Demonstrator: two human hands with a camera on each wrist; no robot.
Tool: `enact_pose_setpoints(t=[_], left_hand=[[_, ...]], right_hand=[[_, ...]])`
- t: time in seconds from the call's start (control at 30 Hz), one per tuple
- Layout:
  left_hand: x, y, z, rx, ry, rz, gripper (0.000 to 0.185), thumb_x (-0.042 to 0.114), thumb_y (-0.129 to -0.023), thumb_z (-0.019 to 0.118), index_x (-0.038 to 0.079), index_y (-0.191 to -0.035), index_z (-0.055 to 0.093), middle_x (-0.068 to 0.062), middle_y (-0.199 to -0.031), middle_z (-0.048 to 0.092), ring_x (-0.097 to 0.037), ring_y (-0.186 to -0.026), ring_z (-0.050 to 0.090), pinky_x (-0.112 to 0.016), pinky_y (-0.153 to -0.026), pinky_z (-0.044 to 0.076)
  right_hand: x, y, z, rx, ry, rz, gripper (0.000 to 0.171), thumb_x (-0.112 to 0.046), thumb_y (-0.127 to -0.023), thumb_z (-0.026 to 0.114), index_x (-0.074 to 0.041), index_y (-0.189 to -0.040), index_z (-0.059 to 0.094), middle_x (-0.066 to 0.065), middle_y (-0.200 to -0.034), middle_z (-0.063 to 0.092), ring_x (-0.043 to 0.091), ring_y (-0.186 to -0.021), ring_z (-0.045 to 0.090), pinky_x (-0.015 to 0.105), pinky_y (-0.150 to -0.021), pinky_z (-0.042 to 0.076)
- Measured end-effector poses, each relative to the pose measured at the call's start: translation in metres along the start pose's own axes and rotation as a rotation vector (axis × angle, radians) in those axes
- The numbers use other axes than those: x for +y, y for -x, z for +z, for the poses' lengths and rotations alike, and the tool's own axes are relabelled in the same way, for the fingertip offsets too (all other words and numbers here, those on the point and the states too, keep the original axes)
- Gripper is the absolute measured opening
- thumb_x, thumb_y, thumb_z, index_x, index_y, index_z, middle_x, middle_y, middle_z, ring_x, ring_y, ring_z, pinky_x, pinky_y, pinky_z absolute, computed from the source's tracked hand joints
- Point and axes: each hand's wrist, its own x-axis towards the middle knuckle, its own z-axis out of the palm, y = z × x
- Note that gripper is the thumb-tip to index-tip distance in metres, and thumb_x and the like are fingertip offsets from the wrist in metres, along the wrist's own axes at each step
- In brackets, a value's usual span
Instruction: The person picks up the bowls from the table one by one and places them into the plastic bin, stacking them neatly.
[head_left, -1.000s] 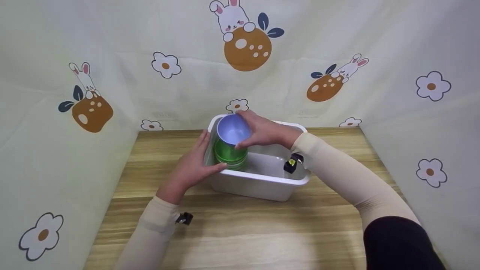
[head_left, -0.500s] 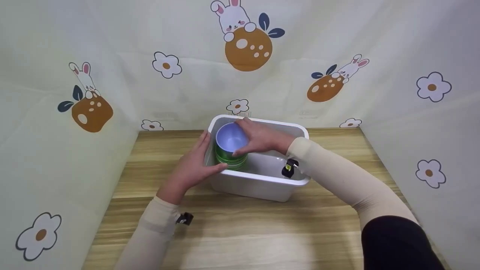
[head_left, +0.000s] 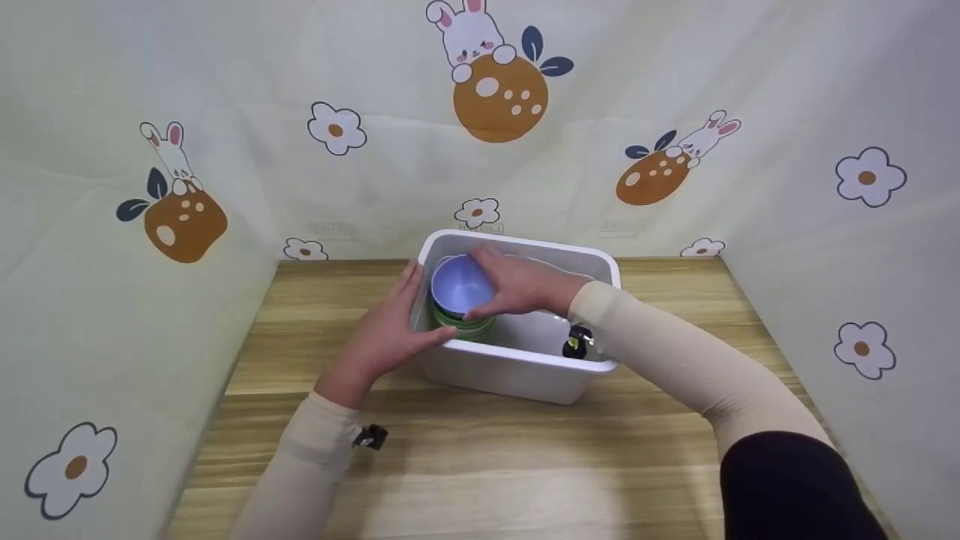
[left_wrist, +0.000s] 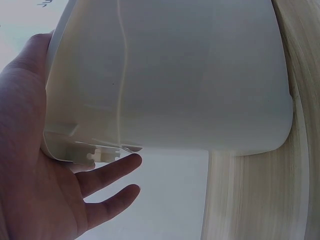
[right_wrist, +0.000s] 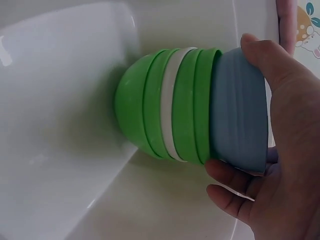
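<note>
While your right hand (head_left: pixel 521 289) curls round the smooth blue bowl (head_left: pixel 459 285), nested atop ribbed green bowls (right_wrist: pixel 165 117) at the bin's left end, your left hand (head_left: pixel 382 334) presses flat, fingers straight, against the glossy white plastic bin (head_left: pixel 517 371) on the wooden table (head_left: pixel 480 465).

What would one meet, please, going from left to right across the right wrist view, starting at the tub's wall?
White tub wall → stack of green bowls → blue bowl nested on top → right hand gripping the blue bowl.
</note>
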Motion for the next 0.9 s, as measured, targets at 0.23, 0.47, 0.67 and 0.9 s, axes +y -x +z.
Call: enact_pose_setpoints(t=[0.23, 0.47, 0.67, 0.9], left_hand=[[0.002, 0.002, -0.001, -0.009, 0.018, -0.003, 0.131, 0.084, -0.086, 0.074, 0.014, -0.179, 0.014, -0.003, -0.186, 0.002, -0.045, -0.163, 0.028, -0.065, -0.126, 0.035], [0.001, 0.002, 0.000, -0.009, 0.010, -0.009, 0.133, 0.088, -0.085, 0.072, 0.015, -0.179, 0.013, -0.001, -0.186, 0.001, -0.045, -0.163, 0.029, -0.065, -0.125, 0.036], [-0.001, 0.001, 0.001, -0.007, 0.003, -0.014, 0.133, 0.091, -0.084, 0.069, 0.018, -0.179, 0.013, 0.000, -0.186, 0.002, -0.046, -0.163, 0.029, -0.068, -0.123, 0.037], [0.000, 0.000, 0.001, -0.002, -0.001, -0.012, 0.132, 0.089, -0.084, 0.071, 0.016, -0.179, 0.015, -0.002, -0.186, 0.003, -0.046, -0.163, 0.028, -0.068, -0.123, 0.037]], right_hand=[[-0.001, -0.002, 0.003, -0.010, 0.034, 0.008, 0.117, -0.074, -0.087, 0.079, -0.006, -0.170, 0.033, 0.015, -0.152, 0.054, 0.028, -0.132, 0.061, 0.044, -0.115, 0.051], [-0.001, -0.004, 0.007, -0.034, 0.081, 0.033, 0.121, -0.080, -0.088, 0.073, -0.009, -0.174, 0.027, 0.013, -0.158, 0.050, 0.029, -0.133, 0.061, 0.045, -0.115, 0.052], [-0.001, -0.005, 0.012, -0.074, 0.113, 0.040, 0.125, -0.081, -0.091, 0.068, -0.004, -0.176, 0.017, 0.020, -0.167, 0.041, 0.037, -0.139, 0.059, 0.049, -0.119, 0.049], [0.000, -0.005, 0.013, -0.120, 0.136, 0.047, 0.126, -0.081, -0.094, 0.065, 0.000, -0.176, 0.013, 0.024, -0.176, 0.029, 0.040, -0.147, 0.054, 0.049, -0.124, 0.044]])
